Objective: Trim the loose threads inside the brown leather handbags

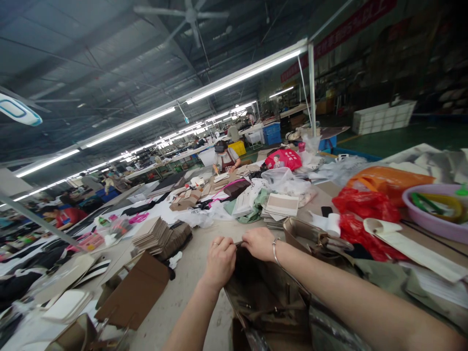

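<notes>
A dark brown handbag (268,295) lies on the worktable in front of me. My left hand (220,261), with a ring on it, pinches the bag's far edge with curled fingers. My right hand (260,243), a thin bracelet on its wrist, grips the same edge just to the right, fingers closed over it. Another bag in metallic taupe (310,238) lies right beside my right wrist.
A stack of tan and brown cut pieces (161,237) sits to the left, with a brown folded panel (135,292) nearer. Red plastic bags (360,209), a purple basin (435,212) and an orange bag (383,178) are on the right. A person (225,157) works at the table's far end.
</notes>
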A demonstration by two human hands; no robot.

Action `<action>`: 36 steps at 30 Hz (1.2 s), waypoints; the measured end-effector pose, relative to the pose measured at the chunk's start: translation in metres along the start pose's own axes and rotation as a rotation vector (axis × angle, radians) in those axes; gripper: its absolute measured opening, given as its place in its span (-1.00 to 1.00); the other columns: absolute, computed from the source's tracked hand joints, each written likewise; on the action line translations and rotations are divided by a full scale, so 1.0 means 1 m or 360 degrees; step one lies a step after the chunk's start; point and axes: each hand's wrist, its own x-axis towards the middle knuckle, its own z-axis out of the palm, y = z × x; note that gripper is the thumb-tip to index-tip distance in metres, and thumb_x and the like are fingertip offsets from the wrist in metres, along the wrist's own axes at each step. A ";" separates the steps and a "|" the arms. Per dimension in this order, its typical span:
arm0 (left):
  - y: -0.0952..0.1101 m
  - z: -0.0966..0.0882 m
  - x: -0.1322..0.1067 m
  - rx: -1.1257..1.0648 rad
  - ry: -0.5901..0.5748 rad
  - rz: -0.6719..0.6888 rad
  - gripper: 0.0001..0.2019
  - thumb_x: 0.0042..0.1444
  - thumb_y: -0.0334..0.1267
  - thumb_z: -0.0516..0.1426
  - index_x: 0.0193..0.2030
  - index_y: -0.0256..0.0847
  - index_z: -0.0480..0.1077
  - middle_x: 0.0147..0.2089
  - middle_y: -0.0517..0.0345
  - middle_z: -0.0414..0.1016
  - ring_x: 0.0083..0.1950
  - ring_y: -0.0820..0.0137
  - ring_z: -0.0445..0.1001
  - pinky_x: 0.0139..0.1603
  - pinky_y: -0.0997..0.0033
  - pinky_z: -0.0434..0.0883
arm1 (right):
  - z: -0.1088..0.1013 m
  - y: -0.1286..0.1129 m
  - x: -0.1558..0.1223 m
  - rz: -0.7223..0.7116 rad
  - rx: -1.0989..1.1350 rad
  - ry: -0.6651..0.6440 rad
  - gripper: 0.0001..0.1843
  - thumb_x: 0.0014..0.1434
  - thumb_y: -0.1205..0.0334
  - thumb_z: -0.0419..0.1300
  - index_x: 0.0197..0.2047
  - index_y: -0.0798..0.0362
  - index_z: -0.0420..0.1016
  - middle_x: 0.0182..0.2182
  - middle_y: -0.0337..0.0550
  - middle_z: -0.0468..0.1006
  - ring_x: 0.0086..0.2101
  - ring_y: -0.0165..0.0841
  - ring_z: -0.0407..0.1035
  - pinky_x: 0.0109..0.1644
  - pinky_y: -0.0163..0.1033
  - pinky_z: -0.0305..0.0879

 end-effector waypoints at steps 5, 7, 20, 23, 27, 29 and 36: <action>0.002 -0.003 0.000 0.0156 -0.0107 0.0106 -0.81 0.14 -0.37 -0.04 -0.43 -0.20 0.33 -0.34 0.07 0.38 -0.25 0.31 0.26 -0.20 0.25 0.19 | 0.002 -0.001 -0.001 -0.0020 0.0014 0.0027 -0.64 0.21 0.08 -0.08 -0.29 0.04 0.49 -0.31 -0.07 0.54 -0.26 -0.27 0.40 -0.24 -0.27 0.23; 0.002 -0.002 0.000 0.0158 -0.0142 0.0126 -0.82 0.14 -0.37 -0.05 -0.41 -0.19 0.33 -0.33 0.07 0.39 -0.25 0.32 0.27 -0.22 0.27 0.19 | 0.003 -0.001 -0.001 -0.0024 0.0016 0.0053 -0.65 0.21 0.08 -0.07 -0.30 0.04 0.49 -0.32 -0.07 0.54 -0.27 -0.27 0.40 -0.26 -0.28 0.22; 0.004 0.005 0.001 0.0005 -0.0065 -0.0138 -0.85 0.14 -0.31 0.00 -0.24 -0.15 0.39 -0.29 0.10 0.43 -0.20 0.32 0.32 -0.17 0.31 0.25 | 0.006 0.003 0.000 -0.0004 0.0018 0.0086 -0.68 0.20 0.11 -0.05 -0.33 0.05 0.48 -0.34 -0.09 0.54 -0.30 -0.27 0.40 -0.29 -0.28 0.21; 0.004 0.005 0.002 0.0044 -0.0060 -0.0150 -0.85 0.14 -0.31 0.00 -0.25 -0.15 0.40 -0.31 0.11 0.43 -0.21 0.31 0.32 -0.18 0.30 0.25 | 0.005 0.002 -0.001 0.0004 0.0019 0.0091 -0.69 0.20 0.11 -0.03 -0.32 0.04 0.48 -0.34 -0.09 0.54 -0.29 -0.27 0.40 -0.28 -0.28 0.21; 0.004 0.007 0.002 0.0057 -0.0039 -0.0135 -0.82 0.15 -0.34 -0.02 -0.25 -0.16 0.41 -0.33 0.09 0.42 -0.23 0.30 0.31 -0.19 0.29 0.25 | 0.004 0.003 -0.002 -0.0004 0.0017 0.0127 -0.70 0.19 0.10 -0.02 -0.34 0.04 0.48 -0.35 -0.10 0.54 -0.31 -0.27 0.40 -0.31 -0.28 0.20; 0.004 0.008 0.002 0.0012 -0.0033 -0.0118 -0.81 0.15 -0.36 -0.04 -0.27 -0.17 0.40 -0.34 0.08 0.41 -0.23 0.31 0.30 -0.18 0.29 0.25 | 0.004 0.004 -0.003 -0.0004 0.0024 0.0130 -0.70 0.18 0.10 -0.01 -0.34 0.04 0.49 -0.35 -0.09 0.54 -0.31 -0.27 0.40 -0.31 -0.28 0.20; -0.005 0.016 0.003 -0.0410 0.0059 -0.0304 -0.87 0.05 -0.42 0.05 -0.23 -0.22 0.30 -0.37 0.14 0.35 -0.25 0.34 0.29 -0.17 0.31 0.28 | 0.002 0.004 -0.002 -0.0018 0.0041 0.0091 -0.67 0.20 0.09 -0.04 -0.31 0.04 0.50 -0.34 -0.08 0.53 -0.30 -0.28 0.39 -0.30 -0.29 0.18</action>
